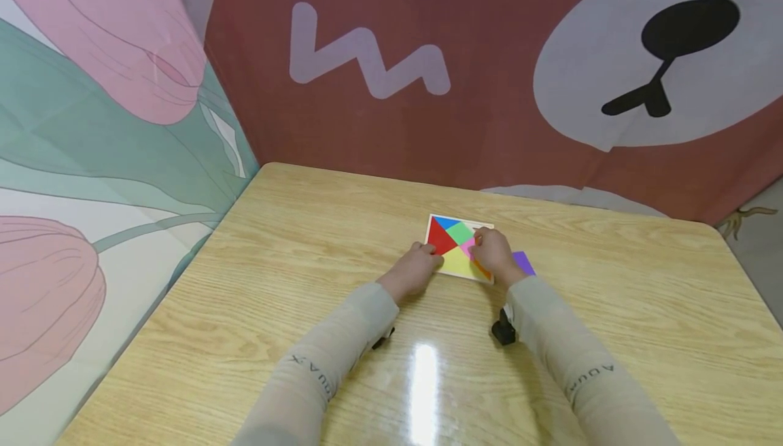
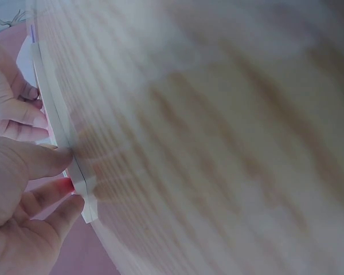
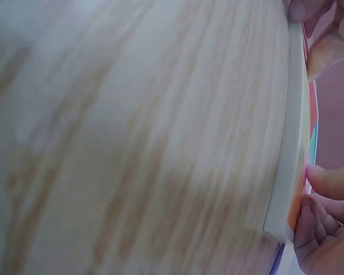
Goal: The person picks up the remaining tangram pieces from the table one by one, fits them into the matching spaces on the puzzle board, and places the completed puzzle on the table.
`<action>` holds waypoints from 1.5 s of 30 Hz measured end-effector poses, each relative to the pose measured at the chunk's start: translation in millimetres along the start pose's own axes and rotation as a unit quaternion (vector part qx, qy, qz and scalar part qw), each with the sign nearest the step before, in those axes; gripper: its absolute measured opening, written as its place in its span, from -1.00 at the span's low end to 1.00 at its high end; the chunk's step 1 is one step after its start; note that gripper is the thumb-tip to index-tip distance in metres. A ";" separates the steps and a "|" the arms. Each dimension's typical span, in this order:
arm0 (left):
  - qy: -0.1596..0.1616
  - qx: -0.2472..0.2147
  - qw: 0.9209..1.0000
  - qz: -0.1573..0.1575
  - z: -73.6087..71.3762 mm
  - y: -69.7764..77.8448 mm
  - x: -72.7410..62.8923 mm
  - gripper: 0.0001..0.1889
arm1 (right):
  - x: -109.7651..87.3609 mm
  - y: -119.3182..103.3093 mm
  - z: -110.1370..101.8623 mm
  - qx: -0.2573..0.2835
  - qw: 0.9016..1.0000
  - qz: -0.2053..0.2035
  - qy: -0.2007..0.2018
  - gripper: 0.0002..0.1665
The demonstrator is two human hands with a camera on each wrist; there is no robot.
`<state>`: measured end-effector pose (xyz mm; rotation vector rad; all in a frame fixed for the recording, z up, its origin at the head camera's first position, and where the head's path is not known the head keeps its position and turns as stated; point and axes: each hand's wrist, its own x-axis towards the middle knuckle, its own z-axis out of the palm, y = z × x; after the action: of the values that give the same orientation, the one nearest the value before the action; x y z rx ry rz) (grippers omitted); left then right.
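Observation:
A tangram board [image 1: 455, 272] with a pale rim lies on the table, holding a red triangle [image 1: 439, 238], a yellow triangle [image 1: 455, 262], blue, green and orange pieces. My left hand [image 1: 418, 269] grips the board's left side, thumb at the near edge and fingertips by the red triangle. Over the right half is my right hand [image 1: 494, 252], its thumb and fingers pinching at a pink tangram piece [image 1: 467, 246]. In the right wrist view the thumb tip meets the pink, with the other fingers curled beside the orange piece [image 3: 296, 209]. This hand covers part of the board's right side.
A purple piece [image 1: 524, 262] lies on the table just right of the board, partly behind the right wrist. The wooden table [image 1: 293, 242] reaches back to a printed cloth [image 1: 379, 133]. Another patterned cloth [image 1: 122, 160] hangs along the left side.

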<state>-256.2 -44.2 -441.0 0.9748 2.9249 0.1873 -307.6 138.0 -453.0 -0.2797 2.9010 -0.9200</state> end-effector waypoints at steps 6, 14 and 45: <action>-0.004 0.002 1.000 -0.001 -1.2 0.7 -0.3 -0.83 | -3.3 -0.4 2.2 0.000 1.000 -0.003 0.019 -0.72; 0.008 -0.002 1.000 0.001 -1.5 0.9 0.4 -0.81 | 4.5 15.8 10.8 0.008 0.998 -0.048 0.031 -0.69; 0.013 0.019 1.000 0.014 -2.9 2.1 -1.6 -0.81 | -32.3 2.6 -17.7 0.046 0.999 -0.015 -0.002 -0.72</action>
<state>-254.0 -43.8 -437.9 1.0271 2.9503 0.1492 -278.7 156.5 -439.2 -0.3178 2.8482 -1.0520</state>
